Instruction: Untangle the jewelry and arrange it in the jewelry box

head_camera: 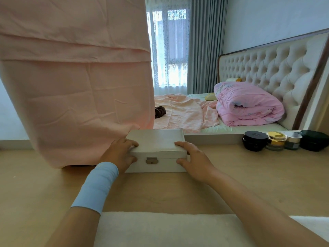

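Closest to you, a white pad (pixel 169 229) lies at the near edge of the table (pixel 249 177). Beyond it your left grip (pixel 121 154), with a blue wristband (pixel 97 186) on the forearm, curls around the left end of the jewelry box (pixel 156 139), fingers on the lid and thumb on the front. Your right grip (pixel 194 161) clasps the right end the same way. The box sits closed on the table with its latch (pixel 151 160) facing you, just beside a hanging pink cloth (pixel 76 86). Cosmetic jars (pixel 276 140) stand well apart to the right.
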The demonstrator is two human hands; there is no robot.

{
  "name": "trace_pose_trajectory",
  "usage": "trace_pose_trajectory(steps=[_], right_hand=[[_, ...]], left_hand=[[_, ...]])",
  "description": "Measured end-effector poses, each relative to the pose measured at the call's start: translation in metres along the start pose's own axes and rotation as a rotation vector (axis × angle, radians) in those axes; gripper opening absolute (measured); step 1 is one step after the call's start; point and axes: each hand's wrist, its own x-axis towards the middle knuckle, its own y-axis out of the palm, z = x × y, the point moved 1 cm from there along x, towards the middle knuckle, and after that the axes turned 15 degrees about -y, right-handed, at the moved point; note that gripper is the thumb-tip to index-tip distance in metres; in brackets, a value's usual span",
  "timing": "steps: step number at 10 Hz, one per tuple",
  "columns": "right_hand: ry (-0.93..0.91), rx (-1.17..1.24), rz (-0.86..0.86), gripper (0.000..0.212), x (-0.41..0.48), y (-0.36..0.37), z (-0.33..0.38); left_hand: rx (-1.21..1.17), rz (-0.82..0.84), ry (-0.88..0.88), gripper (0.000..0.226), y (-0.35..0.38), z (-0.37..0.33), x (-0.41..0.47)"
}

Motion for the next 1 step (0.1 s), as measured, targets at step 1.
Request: trace_pose_trajectory(steps=[1], right_hand=[[0.031, 0.053, 0.049, 0.077, -0.0008, -0.0102, 0.0048]], left_hand=[[0.01, 0.048, -0.009, 0.054, -0.0087, -0.0036, 0.0037]])
